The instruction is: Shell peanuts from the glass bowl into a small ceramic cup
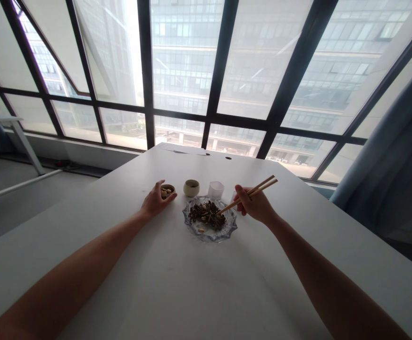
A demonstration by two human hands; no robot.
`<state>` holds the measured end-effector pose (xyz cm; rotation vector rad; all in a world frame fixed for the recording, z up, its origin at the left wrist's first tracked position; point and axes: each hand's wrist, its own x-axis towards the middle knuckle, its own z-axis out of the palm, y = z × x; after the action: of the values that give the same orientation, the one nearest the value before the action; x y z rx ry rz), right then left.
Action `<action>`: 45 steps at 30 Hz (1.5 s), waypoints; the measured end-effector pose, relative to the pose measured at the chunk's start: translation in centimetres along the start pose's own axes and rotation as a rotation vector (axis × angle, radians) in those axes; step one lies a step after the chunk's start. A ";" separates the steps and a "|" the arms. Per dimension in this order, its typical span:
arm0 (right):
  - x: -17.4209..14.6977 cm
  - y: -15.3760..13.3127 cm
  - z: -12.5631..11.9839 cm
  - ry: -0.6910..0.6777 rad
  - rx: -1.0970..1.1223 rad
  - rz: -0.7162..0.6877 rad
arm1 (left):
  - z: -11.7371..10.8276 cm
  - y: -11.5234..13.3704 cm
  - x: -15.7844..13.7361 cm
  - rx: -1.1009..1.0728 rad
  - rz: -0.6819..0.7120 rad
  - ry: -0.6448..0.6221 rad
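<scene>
My right hand (253,203) is closed round a pair of wooden chopsticks (262,185). Their tips reach down into dark seeds (207,213) that look like sunflower seeds, heaped on a clear, scallop-edged glass plate (189,228). One pale nut (201,230) lies at the near side of that plate. At the left, my left hand (156,198) wraps round a small cup (173,187) holding several pale nuts (166,191), possibly pistachios. Between the two hands, behind the plate, stand a small beige cup (191,189) and a translucent plastic cup (216,190).
Another clear cup (234,194) is partly hidden behind my right hand. Everything stands on a long white table (198,288). Two cable holes and a pale sheet (184,150) are at its far end, near large windows. A blue curtain (386,156) hangs at the right.
</scene>
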<state>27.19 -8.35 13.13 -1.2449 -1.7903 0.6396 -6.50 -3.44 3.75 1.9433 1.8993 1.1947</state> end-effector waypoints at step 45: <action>-0.6 -0.7 -0.6 -0.183 -0.131 -0.125 | 0.1 -0.3 0.0 -0.024 0.022 0.014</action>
<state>27.49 -9.14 13.77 -1.1799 -2.0732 0.5880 -6.62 -3.30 3.51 1.9532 1.8665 1.2343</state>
